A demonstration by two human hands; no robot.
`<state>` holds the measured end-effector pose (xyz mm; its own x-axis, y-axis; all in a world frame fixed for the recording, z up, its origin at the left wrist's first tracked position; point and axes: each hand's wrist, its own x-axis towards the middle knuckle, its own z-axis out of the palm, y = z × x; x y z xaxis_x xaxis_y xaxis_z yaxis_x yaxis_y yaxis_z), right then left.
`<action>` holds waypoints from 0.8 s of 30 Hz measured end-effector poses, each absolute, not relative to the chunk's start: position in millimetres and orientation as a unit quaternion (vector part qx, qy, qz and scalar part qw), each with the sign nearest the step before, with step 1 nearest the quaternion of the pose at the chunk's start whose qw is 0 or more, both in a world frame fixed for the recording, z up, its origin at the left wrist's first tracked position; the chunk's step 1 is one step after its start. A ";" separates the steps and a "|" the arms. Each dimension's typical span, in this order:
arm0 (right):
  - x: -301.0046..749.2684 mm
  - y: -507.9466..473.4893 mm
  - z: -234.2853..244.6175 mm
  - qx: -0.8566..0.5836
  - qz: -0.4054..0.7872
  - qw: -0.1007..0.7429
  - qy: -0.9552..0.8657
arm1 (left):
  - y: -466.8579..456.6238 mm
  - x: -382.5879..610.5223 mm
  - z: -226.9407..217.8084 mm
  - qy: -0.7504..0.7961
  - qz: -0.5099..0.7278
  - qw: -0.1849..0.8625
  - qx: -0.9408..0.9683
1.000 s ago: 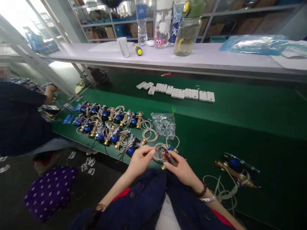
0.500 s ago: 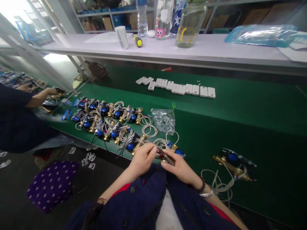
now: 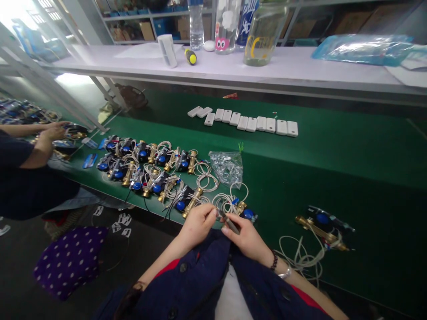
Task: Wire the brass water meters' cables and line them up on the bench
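Note:
My right hand (image 3: 248,238) is closed around a slim dark grey tool (image 3: 231,225), whose tip points toward my left hand; its exact kind does not show. The fingertips of my left hand (image 3: 199,223) are pinched beside that tip, and whatever they hold is too small to make out. Just beyond my hands lies a brass meter (image 3: 247,213) with a blue cap and a coiled pale cable, partly covered by my right hand. To its left, another brass meter (image 3: 192,202) rests near the table edge.
Rows of similar meters (image 3: 143,153) spread leftward on the green table (image 3: 276,173). A clear bag of small parts (image 3: 227,168) and white boxes (image 3: 243,123) lie beyond. One meter (image 3: 323,229) with loose cable sits right. A shelf (image 3: 207,66) holds bottles. A co-worker's arm (image 3: 40,144) is at left.
My right hand and the tool have shifted slightly, staying close to my left fingertips. At left, the co-worker's hands have moved together over a meter. The view has shifted a little.

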<state>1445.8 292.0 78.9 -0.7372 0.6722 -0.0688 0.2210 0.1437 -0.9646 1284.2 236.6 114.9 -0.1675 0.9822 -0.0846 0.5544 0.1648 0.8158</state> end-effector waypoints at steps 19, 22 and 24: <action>1412.5 521.0 -97.7 -0.644 0.436 0.122 -0.616 | 241.2 1236.1 43.6 0.803 0.331 0.315 0.381; 1417.0 525.4 -116.3 -0.637 0.447 0.106 -0.619 | 280.6 1181.2 87.0 0.816 0.344 0.196 0.421; 1432.8 530.9 -117.0 -0.638 0.430 0.124 -0.627 | 322.1 1136.9 137.2 0.819 0.347 0.078 0.450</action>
